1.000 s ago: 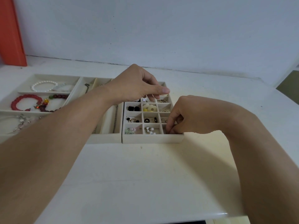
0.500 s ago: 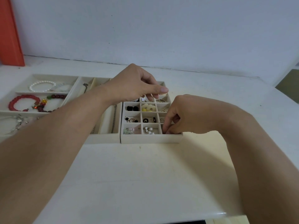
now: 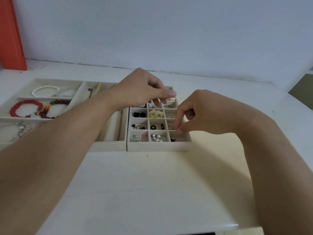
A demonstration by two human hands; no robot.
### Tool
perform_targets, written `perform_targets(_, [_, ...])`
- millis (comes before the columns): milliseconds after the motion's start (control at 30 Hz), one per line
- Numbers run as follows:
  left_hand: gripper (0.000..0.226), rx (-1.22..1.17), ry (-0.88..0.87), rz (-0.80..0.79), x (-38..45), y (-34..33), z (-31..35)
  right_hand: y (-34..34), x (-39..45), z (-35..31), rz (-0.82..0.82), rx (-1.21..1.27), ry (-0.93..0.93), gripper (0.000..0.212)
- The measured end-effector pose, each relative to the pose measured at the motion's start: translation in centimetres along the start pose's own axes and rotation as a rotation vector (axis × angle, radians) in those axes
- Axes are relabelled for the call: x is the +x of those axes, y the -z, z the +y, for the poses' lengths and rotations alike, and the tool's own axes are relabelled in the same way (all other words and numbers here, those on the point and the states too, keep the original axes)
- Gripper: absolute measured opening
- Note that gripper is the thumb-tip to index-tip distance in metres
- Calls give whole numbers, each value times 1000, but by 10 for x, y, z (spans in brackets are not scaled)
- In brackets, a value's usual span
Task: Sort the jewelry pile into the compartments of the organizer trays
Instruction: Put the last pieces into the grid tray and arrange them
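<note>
A cream grid tray (image 3: pixel 159 147) holds small earrings in its cells: black studs (image 3: pixel 139 114), a yellow flower piece (image 3: pixel 156 114), white pearl pieces (image 3: pixel 156 137). My left hand (image 3: pixel 140 89) hovers over the tray's far rows with its fingers curled under and its thumb stretched out; what lies under the fingers is hidden. At the tray's right column, my right hand (image 3: pixel 203 111) has thumb and forefinger pinched together just above the nearest right cell. A small dark red piece (image 3: pixel 172 139) lies in that cell.
Left of the grid tray stands a tray of long slots (image 3: pixel 108 145) with chains. Further left, a wide tray (image 3: pixel 42 80) holds a pearl bracelet (image 3: pixel 44 90) and a red bead bracelet (image 3: pixel 25 108). An orange block (image 3: pixel 10 34) stands at the back left. The table's near edge (image 3: pixel 220 226) runs below.
My right hand has risen slightly out of the nearest right cell, uncovering the dark red piece there. My left hand has stayed over the far rows.
</note>
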State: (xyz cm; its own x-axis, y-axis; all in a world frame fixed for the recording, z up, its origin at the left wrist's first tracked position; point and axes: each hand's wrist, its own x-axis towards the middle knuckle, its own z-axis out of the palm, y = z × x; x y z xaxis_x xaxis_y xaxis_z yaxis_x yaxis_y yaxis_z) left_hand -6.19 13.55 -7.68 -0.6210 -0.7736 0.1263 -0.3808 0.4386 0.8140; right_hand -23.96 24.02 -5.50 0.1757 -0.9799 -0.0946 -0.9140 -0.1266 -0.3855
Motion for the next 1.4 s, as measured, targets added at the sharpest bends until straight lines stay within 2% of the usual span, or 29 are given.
perform_targets(100, [30,-1,4,-3,0,0,0,6,0,11,152,-12,-49,15])
perform_targets(200, [30,-9,0,-23,0,-1,2,7,2,16,330,87,-49,20])
perform_targets(300, [28,-12,-20,-44,-1,-2,4,4,3,12,399,160,9,27])
perform_targets(400, [24,-18,-42,-72,0,-3,6,1,4,7,434,175,45,20])
perform_targets(600, [19,-26,-38,-92,-1,-3,8,0,5,8,468,193,16,10])
perform_targets(833, [16,-33,-13,-148,-2,-1,9,-1,5,12,480,131,12,11])
perform_targets(1000, [8,-20,-30,-176,-2,0,7,0,6,16,442,88,7,9])
perform_targets(1400, [12,73,30,-156,-4,-3,13,-3,9,19,337,3,63,10])
